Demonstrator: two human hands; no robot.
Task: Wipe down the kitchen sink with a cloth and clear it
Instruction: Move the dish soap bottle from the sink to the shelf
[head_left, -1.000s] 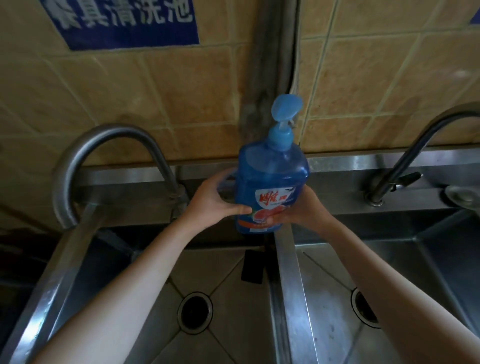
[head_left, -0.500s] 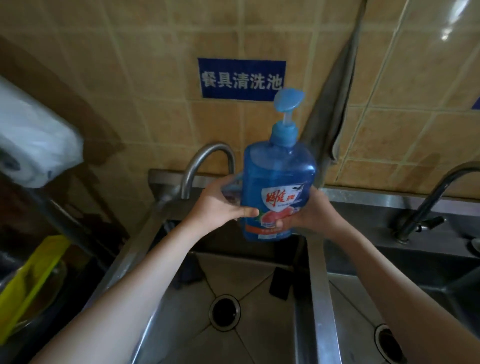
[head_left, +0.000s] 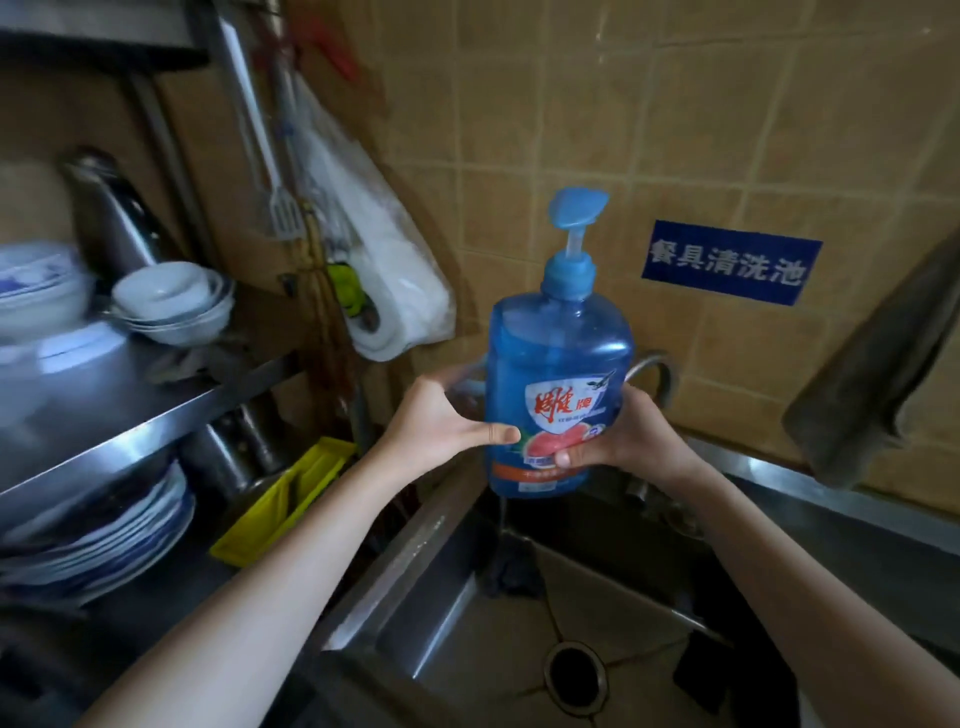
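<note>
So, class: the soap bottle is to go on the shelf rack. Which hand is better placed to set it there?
Left. The left hand grips the bottle on the side facing the rack; the right hand would reach across.

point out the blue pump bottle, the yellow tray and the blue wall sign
blue plastic pump bottle (head_left: 558, 364): head view, clear body above the label
yellow plastic tray (head_left: 291, 499): head view, its long side wall
blue rectangular wall sign (head_left: 730, 262): head view, middle of the white lettering

A single head-worn camera looks forward and down from close range, facing the tiled wall (head_left: 571, 104), with the sink (head_left: 415, 561) below and shelves (head_left: 156, 415) at left.
</note>
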